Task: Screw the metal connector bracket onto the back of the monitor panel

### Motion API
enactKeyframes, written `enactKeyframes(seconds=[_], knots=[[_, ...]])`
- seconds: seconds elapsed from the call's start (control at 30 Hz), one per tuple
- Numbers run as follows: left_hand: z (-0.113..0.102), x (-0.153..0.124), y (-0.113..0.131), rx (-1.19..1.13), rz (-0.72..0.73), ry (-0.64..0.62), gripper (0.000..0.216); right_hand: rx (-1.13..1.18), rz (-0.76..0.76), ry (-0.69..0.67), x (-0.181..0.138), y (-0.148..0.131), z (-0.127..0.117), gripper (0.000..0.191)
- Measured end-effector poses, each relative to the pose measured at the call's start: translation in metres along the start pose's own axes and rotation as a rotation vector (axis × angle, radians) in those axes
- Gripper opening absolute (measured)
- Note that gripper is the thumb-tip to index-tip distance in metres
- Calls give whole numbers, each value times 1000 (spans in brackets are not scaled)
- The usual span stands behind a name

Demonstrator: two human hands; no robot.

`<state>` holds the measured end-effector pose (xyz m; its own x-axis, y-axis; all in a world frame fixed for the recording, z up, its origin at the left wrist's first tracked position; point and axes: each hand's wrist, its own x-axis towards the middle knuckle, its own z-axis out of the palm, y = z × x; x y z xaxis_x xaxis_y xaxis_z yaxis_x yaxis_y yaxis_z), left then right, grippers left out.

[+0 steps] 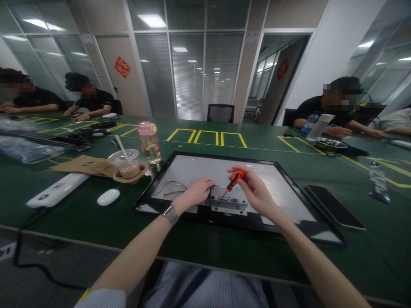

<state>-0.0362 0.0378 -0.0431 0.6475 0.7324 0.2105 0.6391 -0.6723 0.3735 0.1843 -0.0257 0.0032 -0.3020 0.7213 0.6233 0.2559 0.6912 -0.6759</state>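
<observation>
A flat display panel with a black frame lies back side up on the table before me. Near its front edge sits a metal bracket with a row of connector ports. My right hand grips an orange and black screwdriver, tilted, its shaft pointing down to the bracket's ports. At the bracket's left end is my left hand, fingers curled down; what they pinch is hidden. Thin cables run over the panel left of that hand.
Left of the panel stand a pink-lidded bottle and a plastic cup in a cardboard holder. A white case and a white corded device lie nearby. A dark phone-like slab lies right. Several people sit across the table.
</observation>
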Motion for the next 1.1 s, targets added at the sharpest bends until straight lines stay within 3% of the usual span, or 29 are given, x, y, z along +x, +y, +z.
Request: enactKeyframes(seconds=[0.13, 0.4, 0.47, 0.6, 0.67, 0.87, 1.1], knots=[[0, 0, 1, 3, 2, -4, 39, -39, -11, 18, 1, 1, 1, 29], [0, 0, 2, 13, -6, -2, 42, -383, -142, 232, 2, 2, 1, 20], [1, 0, 2, 20, -6, 0, 41, -362, -137, 219, 2, 1, 2, 20], [2, 0, 2, 44, -15, -4, 41, -90, -62, 99, 0, 1, 5, 35], [2, 0, 3, 54, -15, -8, 40, -20, -20, 103, 0, 2, 6, 37], [4, -2, 10, 150, -38, -28, 42, -241, -58, 261, 2, 1, 6, 20], [6, -4, 18, 259, -56, -39, 45, -88, -61, 135, 0, 3, 6, 34]])
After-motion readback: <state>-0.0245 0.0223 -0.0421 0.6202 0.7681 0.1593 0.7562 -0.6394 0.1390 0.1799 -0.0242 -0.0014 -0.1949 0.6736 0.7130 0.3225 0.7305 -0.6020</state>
